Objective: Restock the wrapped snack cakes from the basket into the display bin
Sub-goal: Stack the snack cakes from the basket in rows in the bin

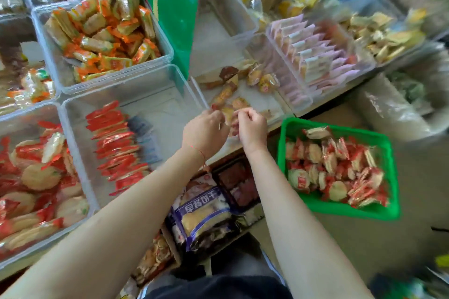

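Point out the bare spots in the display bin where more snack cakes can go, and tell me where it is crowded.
The display bin is bare along its far half, between the green divider and the pink packets. It is also bare near the right wall. A few snack cakes cluster mid-bin. Both hands, left hand and right hand, crowd the near edge. The green basket is full.

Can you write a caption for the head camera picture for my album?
Both hands hold a wrapped snack cake over the clear display bin, green basket nearby.
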Demonstrator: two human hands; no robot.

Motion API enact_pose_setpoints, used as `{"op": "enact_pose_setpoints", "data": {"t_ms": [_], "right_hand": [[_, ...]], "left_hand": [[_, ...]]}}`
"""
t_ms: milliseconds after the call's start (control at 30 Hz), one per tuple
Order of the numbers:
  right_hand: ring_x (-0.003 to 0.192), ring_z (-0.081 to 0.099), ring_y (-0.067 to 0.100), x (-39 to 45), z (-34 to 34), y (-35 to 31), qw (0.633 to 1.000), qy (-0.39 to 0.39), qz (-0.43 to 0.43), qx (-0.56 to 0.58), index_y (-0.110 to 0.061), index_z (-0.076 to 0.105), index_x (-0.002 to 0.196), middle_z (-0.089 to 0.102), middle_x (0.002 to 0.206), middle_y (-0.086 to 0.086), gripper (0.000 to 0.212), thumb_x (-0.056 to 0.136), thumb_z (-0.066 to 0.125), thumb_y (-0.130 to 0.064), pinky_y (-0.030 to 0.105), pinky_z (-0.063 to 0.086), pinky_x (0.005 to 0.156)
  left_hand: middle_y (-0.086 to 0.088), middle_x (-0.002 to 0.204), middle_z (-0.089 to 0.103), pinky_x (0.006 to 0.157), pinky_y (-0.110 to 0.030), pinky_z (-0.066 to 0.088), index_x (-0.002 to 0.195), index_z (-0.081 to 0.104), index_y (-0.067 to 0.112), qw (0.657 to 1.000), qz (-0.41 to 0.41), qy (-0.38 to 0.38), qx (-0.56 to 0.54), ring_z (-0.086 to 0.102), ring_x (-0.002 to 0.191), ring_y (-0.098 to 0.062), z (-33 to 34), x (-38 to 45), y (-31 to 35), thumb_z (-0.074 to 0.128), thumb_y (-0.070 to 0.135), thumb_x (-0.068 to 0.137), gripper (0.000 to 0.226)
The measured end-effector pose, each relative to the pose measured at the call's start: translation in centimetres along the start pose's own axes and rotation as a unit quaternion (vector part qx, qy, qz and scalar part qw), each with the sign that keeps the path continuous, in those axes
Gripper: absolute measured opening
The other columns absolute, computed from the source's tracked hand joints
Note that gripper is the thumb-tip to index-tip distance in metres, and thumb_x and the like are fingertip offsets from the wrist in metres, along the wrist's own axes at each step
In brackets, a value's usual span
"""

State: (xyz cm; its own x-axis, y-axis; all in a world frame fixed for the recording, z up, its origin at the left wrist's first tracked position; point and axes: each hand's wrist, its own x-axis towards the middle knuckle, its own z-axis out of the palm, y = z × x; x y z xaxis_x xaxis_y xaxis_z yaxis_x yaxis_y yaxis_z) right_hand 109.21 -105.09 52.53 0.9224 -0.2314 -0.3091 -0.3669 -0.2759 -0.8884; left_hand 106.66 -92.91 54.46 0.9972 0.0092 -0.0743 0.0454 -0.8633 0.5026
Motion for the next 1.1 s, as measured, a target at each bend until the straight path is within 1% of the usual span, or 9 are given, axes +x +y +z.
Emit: {"op": "enact_pose_setpoints", "data": {"t_ms": [100, 300, 467, 633, 767, 867, 933, 1033, 1100], "right_hand": [[0.048, 0.055, 0.013, 2.2, -7.2, 4.4, 0.996, 0.058, 0.069, -0.015, -0.021, 0.061, 0.072, 0.063, 0.055, -0.006, 0.020, 0.085, 0.047, -0.023, 0.025, 0.043, 0.048], [0.080, 0.063, 0.025, 5.9, -17.2, 15.1, 0.971, 0.066, 0.199, -0.112, -0.024, 0.059, 0.095, 0.068, 0.103, 0.008, 0.012, 0.087, 0.050, -0.024, 0.033, 0.050, 0.063], [0.128, 0.045, 0.032, 8.6, -22.2, 21.0, 0.924, 0.163, 0.230, -0.257, -0.021, 0.038, 0.143, 0.039, 0.145, 0.011, 0.063, 0.086, 0.065, -0.019, 0.044, 0.048, 0.100], [0.130, 0.044, 0.029, 11.4, -23.9, 23.7, 0.931, 0.140, 0.226, -0.248, -0.018, 0.036, 0.143, 0.041, 0.146, 0.007, 0.071, 0.082, 0.071, -0.016, 0.045, 0.047, 0.101], [0.123, 0.046, 0.028, 12.3, -24.6, 23.5, 0.920, 0.174, 0.192, -0.295, -0.017, 0.051, 0.133, 0.056, 0.132, 0.002, 0.051, 0.085, 0.069, -0.020, 0.042, 0.047, 0.094], [0.092, 0.060, 0.015, 11.6, -25.5, 22.3, 0.951, 0.182, 0.154, -0.196, -0.021, 0.064, 0.098, 0.066, 0.089, -0.007, 0.014, 0.087, 0.065, -0.031, 0.026, 0.047, 0.063], [0.073, 0.062, 0.001, 10.8, -25.9, 21.0, 0.977, 0.140, 0.139, -0.076, -0.025, 0.065, 0.097, 0.066, 0.081, -0.011, 0.017, 0.087, 0.063, -0.038, 0.016, 0.044, 0.053], [0.067, 0.059, -0.001, 10.0, -26.0, 19.5, 0.990, 0.000, 0.140, 0.004, -0.027, 0.066, 0.094, 0.069, 0.085, -0.005, 0.030, 0.088, 0.059, -0.056, 0.022, 0.044, 0.057], [0.069, 0.051, -0.005, 10.0, -25.9, 19.2, 0.984, -0.088, 0.153, -0.011, -0.032, 0.065, 0.095, 0.063, 0.085, -0.012, 0.042, 0.088, 0.047, -0.069, 0.020, 0.038, 0.059]], "left_hand": [[-0.006, 0.106, 0.064, 0.077, -0.038, 0.052, 0.101, 0.063, 0.018, 0.996, 0.045, -0.082, -0.014, 0.061, 0.097, -0.030, 4.3, 1.2, 5.7, 0.048, 0.030, 0.091, 0.022], [-0.007, 0.122, 0.059, 0.089, -0.036, 0.050, 0.116, 0.064, 0.021, 0.958, 0.069, -0.278, -0.027, 0.058, 0.108, -0.028, 14.5, 3.8, 13.2, 0.051, 0.028, 0.091, 0.029], [-0.015, 0.147, 0.024, 0.087, -0.036, 0.047, 0.143, 0.038, 0.024, 0.933, -0.072, -0.349, 0.041, 0.053, 0.113, -0.037, 21.3, 4.9, 15.2, 0.049, 0.035, 0.089, 0.056], [-0.017, 0.156, 0.009, 0.101, -0.046, 0.042, 0.138, 0.040, 0.016, 0.951, -0.115, -0.284, 0.045, 0.028, 0.137, -0.040, 23.7, 5.0, 15.5, 0.052, 0.028, 0.085, 0.056], [-0.021, 0.159, 0.000, 0.117, -0.053, 0.009, 0.133, 0.039, 0.013, 0.968, 0.052, -0.179, 0.167, -0.003, 0.147, -0.039, 24.1, 4.5, 16.7, 0.054, 0.023, 0.083, 0.053], [-0.017, 0.153, 0.028, 0.116, -0.044, 0.019, 0.130, 0.048, 0.014, 0.973, 0.130, -0.167, 0.087, 0.021, 0.143, -0.035, 24.3, 4.5, 18.2, 0.054, 0.024, 0.085, 0.046], [-0.006, 0.135, 0.047, 0.099, -0.030, 0.038, 0.132, 0.049, 0.018, 0.972, 0.032, -0.226, -0.061, 0.046, 0.124, -0.022, 24.3, 5.0, 19.5, 0.058, 0.031, 0.087, 0.048], [0.000, 0.117, 0.061, 0.077, -0.024, 0.052, 0.134, 0.045, 0.020, 0.848, -0.208, -0.348, -0.343, 0.064, 0.099, -0.013, 24.0, 5.6, 20.7, 0.065, 0.046, 0.087, 0.058], [-0.007, 0.109, 0.069, 0.078, -0.032, 0.058, 0.122, 0.055, 0.018, 0.792, -0.256, -0.382, -0.401, 0.070, 0.094, -0.021, 23.8, 5.9, 19.8, 0.066, 0.046, 0.087, 0.046]]}}
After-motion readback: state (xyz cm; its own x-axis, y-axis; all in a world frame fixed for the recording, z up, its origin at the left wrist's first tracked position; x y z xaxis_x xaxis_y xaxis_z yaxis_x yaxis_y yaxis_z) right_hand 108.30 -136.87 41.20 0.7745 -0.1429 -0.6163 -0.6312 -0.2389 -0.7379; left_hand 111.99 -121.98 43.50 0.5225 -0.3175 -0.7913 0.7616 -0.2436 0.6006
